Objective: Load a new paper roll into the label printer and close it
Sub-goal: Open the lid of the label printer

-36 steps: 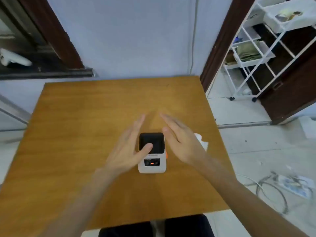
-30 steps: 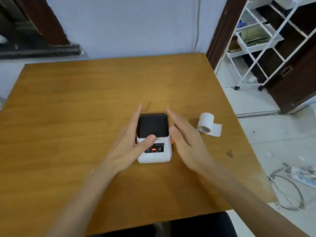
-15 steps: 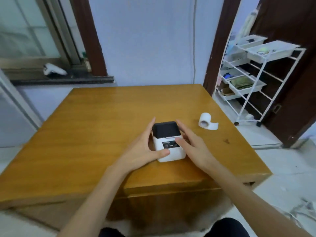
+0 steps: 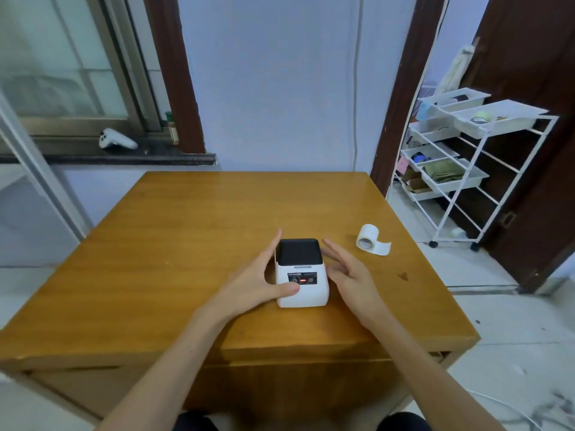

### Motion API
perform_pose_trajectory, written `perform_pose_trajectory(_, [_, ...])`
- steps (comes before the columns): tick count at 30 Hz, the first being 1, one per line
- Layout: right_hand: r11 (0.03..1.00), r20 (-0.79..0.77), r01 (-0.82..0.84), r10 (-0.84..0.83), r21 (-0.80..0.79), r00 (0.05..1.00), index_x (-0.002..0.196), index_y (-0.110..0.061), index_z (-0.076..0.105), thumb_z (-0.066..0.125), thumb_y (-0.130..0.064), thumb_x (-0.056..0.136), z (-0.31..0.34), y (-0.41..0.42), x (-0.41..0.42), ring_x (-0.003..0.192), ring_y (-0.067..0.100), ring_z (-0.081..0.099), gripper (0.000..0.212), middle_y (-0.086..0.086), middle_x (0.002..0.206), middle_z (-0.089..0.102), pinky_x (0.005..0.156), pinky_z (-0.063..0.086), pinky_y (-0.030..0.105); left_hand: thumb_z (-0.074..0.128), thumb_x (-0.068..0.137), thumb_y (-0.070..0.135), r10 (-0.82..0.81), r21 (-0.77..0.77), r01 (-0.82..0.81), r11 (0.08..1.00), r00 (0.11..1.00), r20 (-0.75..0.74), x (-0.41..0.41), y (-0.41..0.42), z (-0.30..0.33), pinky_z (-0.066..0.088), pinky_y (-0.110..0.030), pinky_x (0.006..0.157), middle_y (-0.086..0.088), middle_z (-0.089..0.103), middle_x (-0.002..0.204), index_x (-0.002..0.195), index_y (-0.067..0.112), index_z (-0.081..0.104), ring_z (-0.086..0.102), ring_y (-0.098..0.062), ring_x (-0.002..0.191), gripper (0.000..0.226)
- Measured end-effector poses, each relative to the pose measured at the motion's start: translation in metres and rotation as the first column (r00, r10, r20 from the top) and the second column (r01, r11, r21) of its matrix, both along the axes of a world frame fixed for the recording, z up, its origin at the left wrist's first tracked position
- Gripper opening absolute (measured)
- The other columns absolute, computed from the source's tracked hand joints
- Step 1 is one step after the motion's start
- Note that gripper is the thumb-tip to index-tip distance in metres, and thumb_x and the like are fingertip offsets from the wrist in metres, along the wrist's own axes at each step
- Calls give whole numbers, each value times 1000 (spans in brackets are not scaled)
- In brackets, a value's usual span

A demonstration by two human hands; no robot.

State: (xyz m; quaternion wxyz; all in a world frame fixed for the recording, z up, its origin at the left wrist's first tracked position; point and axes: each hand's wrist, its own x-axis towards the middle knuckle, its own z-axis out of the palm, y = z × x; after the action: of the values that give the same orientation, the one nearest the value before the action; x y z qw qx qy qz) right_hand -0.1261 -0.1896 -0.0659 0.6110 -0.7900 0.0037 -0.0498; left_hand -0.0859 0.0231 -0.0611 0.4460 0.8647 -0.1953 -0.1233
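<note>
A small white label printer (image 4: 306,290) with a black lid stands shut on the wooden table (image 4: 193,244), a red light showing on its front panel. My left hand (image 4: 258,281) holds its left side, thumb on the front face and fingers along the lid's left edge. My right hand (image 4: 348,272) is just off its right side with fingers spread, at most brushing the casing. A white paper roll (image 4: 368,242) with a short loose tail lies on the table to the right of the printer, apart from both hands.
A white wire rack on wheels (image 4: 473,169) with trays stands at the right beyond the table. A window sill (image 4: 124,155) with a white controller runs at the back left. The wall stands behind the table's far edge.
The camera has risen and pulled back. My left hand has settled on the printer's left side, thumb on its front. My right thumb has come off the front panel and that hand has drawn slightly away.
</note>
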Motion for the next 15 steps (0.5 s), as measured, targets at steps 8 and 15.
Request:
perform_pose_trajectory(8, [999,-6,-38,38,-11,999,145,-34,40,49,-4,98,-1,-1,3,108,-14,59,56,-18,138,52,90,49,14,69,68,71,-7,24,6,1000,1000,8,2,0,-2,34,-43,118,32,31,150,136,77,-4,35,-6,145,100])
perform_pose_trajectory(15, [989,-18,-147,146,-27,989,153,-29,27,46,-4,101,-1,-8,4,113,-22,50,60,-15,145,43,90,44,4,77,54,80,1,-26,-1,1000,1000,-10,5,1,-6,27,-42,122,27,31,155,131,80,-4,29,0,147,112])
